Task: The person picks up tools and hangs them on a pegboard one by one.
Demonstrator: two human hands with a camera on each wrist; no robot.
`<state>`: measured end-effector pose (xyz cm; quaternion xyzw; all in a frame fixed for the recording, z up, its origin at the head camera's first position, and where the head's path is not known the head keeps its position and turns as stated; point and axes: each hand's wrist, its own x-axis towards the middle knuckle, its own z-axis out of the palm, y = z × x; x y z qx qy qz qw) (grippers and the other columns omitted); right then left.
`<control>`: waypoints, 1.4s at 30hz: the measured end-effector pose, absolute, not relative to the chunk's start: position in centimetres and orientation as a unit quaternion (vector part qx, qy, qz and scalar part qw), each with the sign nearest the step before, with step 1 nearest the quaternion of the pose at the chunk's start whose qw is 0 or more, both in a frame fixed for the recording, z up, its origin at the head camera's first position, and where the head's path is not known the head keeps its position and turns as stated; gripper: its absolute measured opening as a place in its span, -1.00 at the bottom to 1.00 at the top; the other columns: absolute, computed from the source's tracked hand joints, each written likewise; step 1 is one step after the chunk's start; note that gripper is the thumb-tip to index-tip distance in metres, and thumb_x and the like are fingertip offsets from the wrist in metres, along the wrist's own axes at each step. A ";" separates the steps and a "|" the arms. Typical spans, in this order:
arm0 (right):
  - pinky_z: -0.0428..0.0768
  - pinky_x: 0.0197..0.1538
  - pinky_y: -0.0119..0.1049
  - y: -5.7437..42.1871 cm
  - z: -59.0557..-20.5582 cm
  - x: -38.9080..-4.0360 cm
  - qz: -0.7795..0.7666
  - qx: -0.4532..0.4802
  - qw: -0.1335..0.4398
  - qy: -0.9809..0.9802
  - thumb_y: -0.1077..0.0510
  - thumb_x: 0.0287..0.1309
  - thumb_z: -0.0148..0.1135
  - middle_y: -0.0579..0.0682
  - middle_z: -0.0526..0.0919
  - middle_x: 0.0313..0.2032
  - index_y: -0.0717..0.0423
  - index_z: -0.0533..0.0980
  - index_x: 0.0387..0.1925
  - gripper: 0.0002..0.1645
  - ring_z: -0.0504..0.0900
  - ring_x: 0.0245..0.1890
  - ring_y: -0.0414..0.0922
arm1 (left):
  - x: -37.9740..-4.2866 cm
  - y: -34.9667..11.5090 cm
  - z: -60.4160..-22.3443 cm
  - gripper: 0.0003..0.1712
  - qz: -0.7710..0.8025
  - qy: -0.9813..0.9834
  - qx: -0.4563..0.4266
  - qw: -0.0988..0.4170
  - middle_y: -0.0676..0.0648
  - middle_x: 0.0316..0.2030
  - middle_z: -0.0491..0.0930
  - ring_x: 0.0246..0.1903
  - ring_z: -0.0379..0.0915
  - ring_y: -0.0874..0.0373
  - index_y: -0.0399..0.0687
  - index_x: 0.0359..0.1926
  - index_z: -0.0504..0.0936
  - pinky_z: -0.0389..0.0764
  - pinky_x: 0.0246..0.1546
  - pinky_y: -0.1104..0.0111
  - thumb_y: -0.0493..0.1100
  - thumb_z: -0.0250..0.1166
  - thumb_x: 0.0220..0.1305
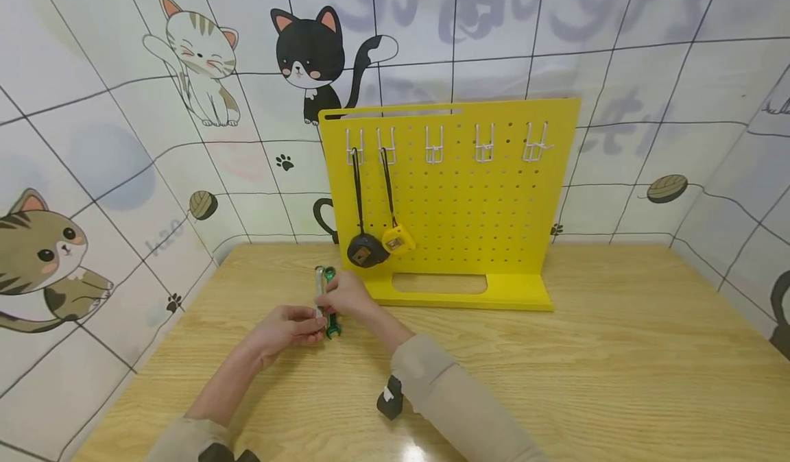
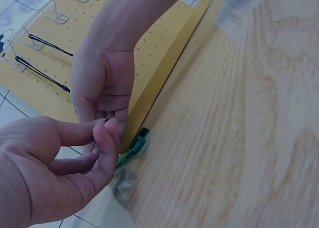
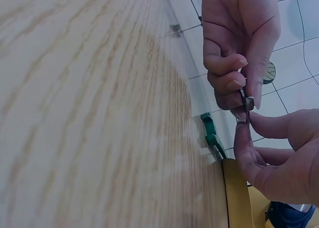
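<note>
Silver wrench [image 1: 319, 285] was held just left of the pegboard [image 1: 457, 201], pinched by both hands: lower part gripped between thumb and curled fingertips of the left hand [image 1: 286, 332], farther up by thumb and forefinger of the right hand [image 1: 352, 297], fingers closed down to the metal's thickness. Two-point hold was probably used for steadiness. Green wrench [image 1: 332, 325] was seen lying on the table [image 1: 555, 380] near the pegboard's left front corner, not gripped as far as could be told. Black tape measure [image 1: 364, 250] and yellow tape measure [image 1: 398, 240] were hung by straps on the pegboard's left side, presumably for easy reach. Silver wrench was shown edge-on, apparently lifted, in right wrist view; mostly hidden by fingers in left wrist view. All five hooks [image 1: 435, 149] were caught only in head view
</note>
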<state>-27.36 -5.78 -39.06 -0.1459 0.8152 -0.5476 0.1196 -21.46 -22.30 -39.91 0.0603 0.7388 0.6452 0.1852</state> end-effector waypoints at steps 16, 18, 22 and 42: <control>0.73 -0.18 -0.20 -4.0 -38.4 -27.4 -0.655 -0.157 0.077 0.736 0.38 0.13 0.42 0.10 0.72 -0.29 0.38 0.62 -0.11 -0.72 0.71 -0.33 -0.02 | -21.8 -21.1 -39.5 -0.67 0.655 0.732 0.064 0.175 -0.16 -0.23 0.66 -0.26 0.62 0.17 -0.51 0.03 0.50 0.67 -0.12 0.36 -0.26 0.25 0.43; 0.73 -0.19 -0.22 -3.7 -38.1 -27.3 -0.664 -0.168 0.063 0.726 0.37 0.13 0.42 0.08 0.71 -0.29 0.36 0.62 -0.10 -0.72 0.69 -0.34 -0.09 | -21.9 -21.0 -39.4 -0.68 0.652 0.737 0.061 0.167 -0.14 -0.23 0.66 -0.25 0.62 0.16 -0.49 0.01 0.52 0.66 -0.09 0.35 -0.25 0.26 0.42; 0.73 -0.14 -0.20 -3.1 -37.5 -27.2 -0.683 -0.191 0.042 0.703 0.36 0.16 0.41 0.12 0.72 -0.27 0.36 0.60 -0.07 -0.71 0.70 -0.33 -0.11 | -22.3 -20.5 -39.0 -0.69 0.651 0.743 0.061 0.147 -0.09 -0.24 0.65 -0.24 0.62 0.14 -0.47 -0.01 0.54 0.66 -0.06 0.33 -0.24 0.26 0.42; 0.68 -0.09 -0.29 -0.7 -36.3 -26.1 -0.715 -0.214 -0.052 0.663 0.29 0.23 0.39 0.14 0.74 -0.21 0.31 0.67 -0.10 -0.78 0.70 -0.27 -0.16 | -23.3 -17.4 -38.4 -0.78 0.646 0.756 0.076 0.073 -0.08 -0.32 0.67 -0.25 0.58 0.03 -0.28 -0.22 0.63 0.63 -0.05 0.18 -0.16 0.37 0.36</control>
